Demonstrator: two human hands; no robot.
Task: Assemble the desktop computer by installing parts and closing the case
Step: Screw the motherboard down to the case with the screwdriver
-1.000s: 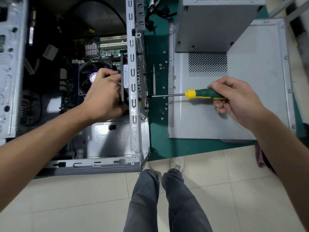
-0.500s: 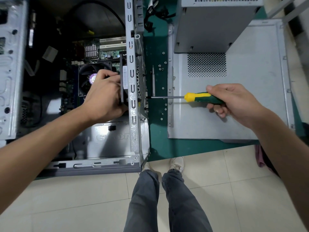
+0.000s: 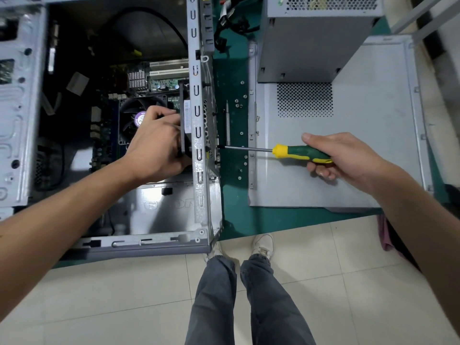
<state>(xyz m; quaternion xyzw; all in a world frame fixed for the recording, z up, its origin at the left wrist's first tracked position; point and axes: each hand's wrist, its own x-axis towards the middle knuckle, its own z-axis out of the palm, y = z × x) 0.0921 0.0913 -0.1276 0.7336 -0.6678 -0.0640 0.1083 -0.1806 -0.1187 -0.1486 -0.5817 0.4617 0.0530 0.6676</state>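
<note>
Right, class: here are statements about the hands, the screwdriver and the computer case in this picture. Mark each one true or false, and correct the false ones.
1. The right hand grips a screwdriver with a green and yellow handle. True.
2. The screwdriver tip meets the outer side of the computer case wall. True.
3. The left hand rests on the floor. False: it reaches inside the case and holds a black fan against the wall.
4. The side panel is already fitted to the case. False: it lies flat on the green mat beside the case.
5. Loose screws lie on the mat. True.
</note>
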